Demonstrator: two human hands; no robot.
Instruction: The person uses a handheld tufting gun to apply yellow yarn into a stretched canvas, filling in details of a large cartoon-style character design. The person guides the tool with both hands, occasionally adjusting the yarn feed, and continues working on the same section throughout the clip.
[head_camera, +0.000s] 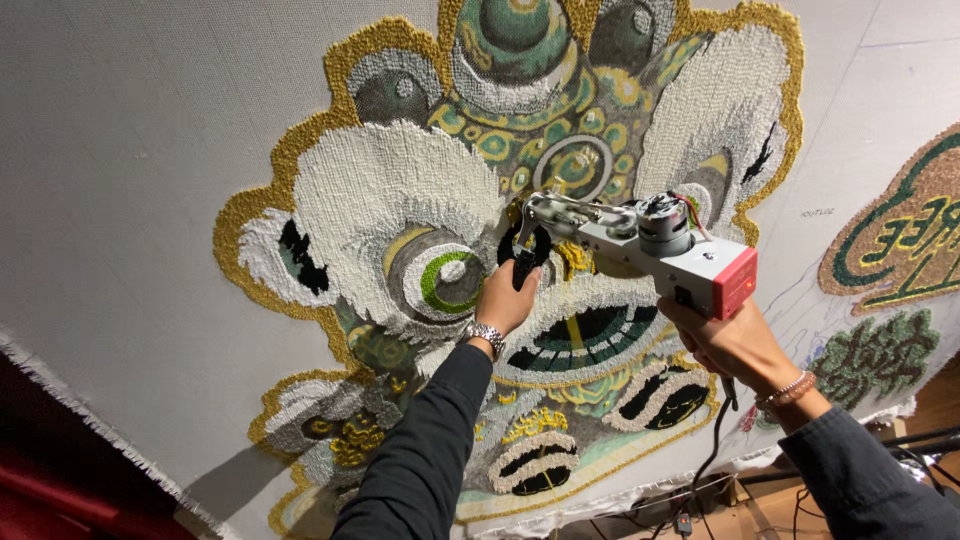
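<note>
The tufting gun (650, 250) is held up against the stretched backing cloth (130, 150), with its needle end near the middle of a large tufted lion-dance face (420, 210) made in white, gold, green and black yarn. The left hand (505, 298) is clenched around the black front handle (522, 268) under the nose of the gun, and the right hand (725, 345) is wrapped around the rear handle below the grey body, just under the red end cap (737, 282); both grips are closed on the tool. The gun looks rigid and rather heavy for its size, because of the metal frame and the exposed motor (662, 222) on top, so it probably needs both handles to stay steady. The moving metal linkage at the front is not a place to hold. A black power cable (712, 450) hangs down from the rear and may pull a little on that side. The cloth seems tight but yielding, and the pile is soft. To the right, a second tufted piece (905, 240) in brown and green is partly visible.
</note>
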